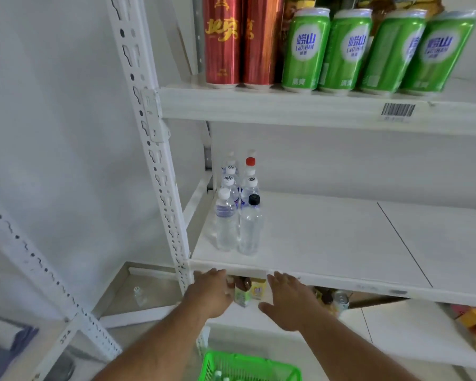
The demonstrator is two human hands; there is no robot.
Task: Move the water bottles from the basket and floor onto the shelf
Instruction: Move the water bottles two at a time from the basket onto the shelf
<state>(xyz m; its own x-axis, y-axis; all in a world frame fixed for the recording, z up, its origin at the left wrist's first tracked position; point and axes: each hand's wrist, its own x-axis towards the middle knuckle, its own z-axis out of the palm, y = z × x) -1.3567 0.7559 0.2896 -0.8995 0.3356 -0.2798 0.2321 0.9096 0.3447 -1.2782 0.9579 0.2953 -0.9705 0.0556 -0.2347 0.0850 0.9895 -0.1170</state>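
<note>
Currently only the head view was available, and findings follow from it alone.

Both hands were in front of the shelf (313, 237) edge, held below the middle board. The left hand (210, 292) was at about 7 o'clock from the bottles and showed its back with the fingers extended toward the board's lip; it held nothing. The right hand (286, 301) lay at about 5 o'clock from them, fingers straight and spread, likewise empty.

The water bottles (238, 213) already placed stood upright in two close rows at the left end of the middle board, caps white, red and black. The basket (248, 367), green, sat at 6 o'clock at the frame's bottom edge, with bottle caps showing inside. One small bottle (140, 296) stood on the floor at 8 o'clock, behind the white upright post (160, 171). Green cans (374, 50) and red cans (239, 42) occupied the board above.

Judgement: the task appeared part done, with stock remaining in the basket and on the floor. Risks noted: the standing rows were tightly packed, so a bottle set down hard against them could topple several; the floor bottle sat behind the post and could be overlooked.
</note>
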